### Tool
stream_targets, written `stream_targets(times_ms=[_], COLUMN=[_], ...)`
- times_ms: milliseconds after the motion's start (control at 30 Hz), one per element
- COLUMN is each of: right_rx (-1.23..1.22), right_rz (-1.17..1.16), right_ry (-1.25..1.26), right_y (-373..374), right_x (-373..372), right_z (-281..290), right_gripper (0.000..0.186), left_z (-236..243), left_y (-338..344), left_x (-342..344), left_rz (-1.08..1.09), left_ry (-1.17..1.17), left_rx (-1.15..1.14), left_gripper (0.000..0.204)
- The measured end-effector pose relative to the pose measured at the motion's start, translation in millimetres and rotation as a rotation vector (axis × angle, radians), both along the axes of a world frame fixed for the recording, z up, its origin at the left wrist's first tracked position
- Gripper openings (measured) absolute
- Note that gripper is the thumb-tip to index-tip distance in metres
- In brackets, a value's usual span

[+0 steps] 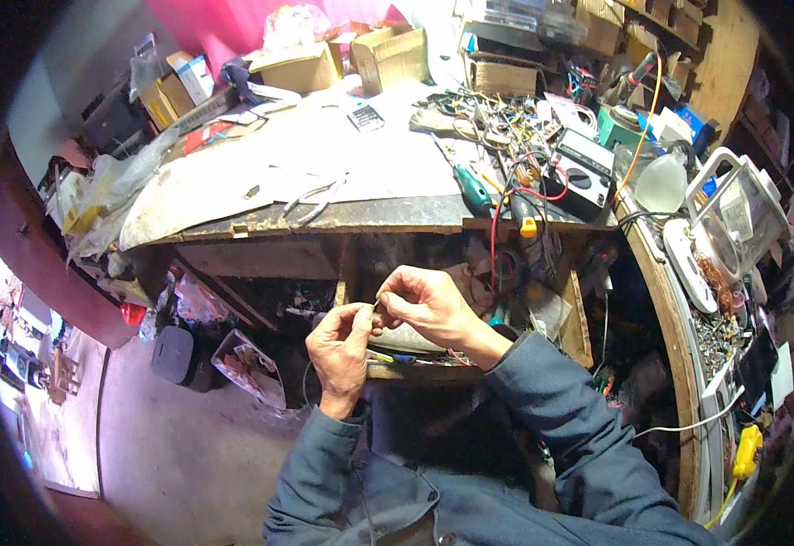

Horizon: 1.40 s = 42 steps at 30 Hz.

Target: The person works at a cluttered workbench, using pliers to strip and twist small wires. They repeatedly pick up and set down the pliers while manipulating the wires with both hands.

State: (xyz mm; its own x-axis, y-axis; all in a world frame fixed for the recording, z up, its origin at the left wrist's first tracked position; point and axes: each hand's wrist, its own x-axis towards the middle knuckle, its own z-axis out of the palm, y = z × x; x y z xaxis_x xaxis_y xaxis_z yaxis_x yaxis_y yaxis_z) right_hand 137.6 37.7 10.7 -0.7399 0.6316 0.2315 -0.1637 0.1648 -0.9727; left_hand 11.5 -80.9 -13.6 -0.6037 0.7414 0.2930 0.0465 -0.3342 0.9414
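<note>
My left hand point(340, 353) and my right hand point(424, 308) meet in front of the workbench, above its open drawer point(415, 370). Both are closed, thumbs against fingers, their fingertips almost touching. Between them is a small dark piece, mostly covered by the fingers and too small to name. A thin dark cable point(307, 382) curves beside my left wrist. Below the hands, a tool with a yellow-green and dark blue handle point(392, 358) lies at the drawer's front.
On the bench point(260, 223), pliers point(313, 200) and a green-handled screwdriver point(472, 187) lie near the front edge. At right stand a black multimeter point(588, 173) with a red lead and a clutter of loose tools. Cardboard boxes point(389, 56) line the back. A bin point(249, 369) sits on the floor.
</note>
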Motion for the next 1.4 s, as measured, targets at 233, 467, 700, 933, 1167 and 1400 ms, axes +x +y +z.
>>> stream_targets(times_ms=[233,467,700,933,1167,1400], right_rx=[0.201,0.351,0.322,0.285,0.172,0.386], right_rz=[-0.236,-0.292,-0.307,-0.319,-0.323,-0.431], right_ry=[-0.051,-0.124,-0.111,-0.068,-0.03,0.0], right_y=[6,13,20,29,17,20], right_x=[5,9,17,19,22,16], right_z=[3,7,6,1,18,9], right_gripper=[0.013,0.016,0.017,0.017,0.017,0.015], left_z=[17,85,79,88,83,32], left_y=[8,96,135,110,16,-14], left_x=[-22,-99,-137,-154,-92,-32], left_rz=[0.014,0.475,0.229,0.279,-0.424,-0.403], left_ry=[0.087,1.333,1.565,0.922,-0.091,-0.083], left_rx=[-0.088,-0.229,-0.271,-0.259,0.148,-0.162], left_gripper=[0.038,0.027,0.022,0.032,0.025,0.019])
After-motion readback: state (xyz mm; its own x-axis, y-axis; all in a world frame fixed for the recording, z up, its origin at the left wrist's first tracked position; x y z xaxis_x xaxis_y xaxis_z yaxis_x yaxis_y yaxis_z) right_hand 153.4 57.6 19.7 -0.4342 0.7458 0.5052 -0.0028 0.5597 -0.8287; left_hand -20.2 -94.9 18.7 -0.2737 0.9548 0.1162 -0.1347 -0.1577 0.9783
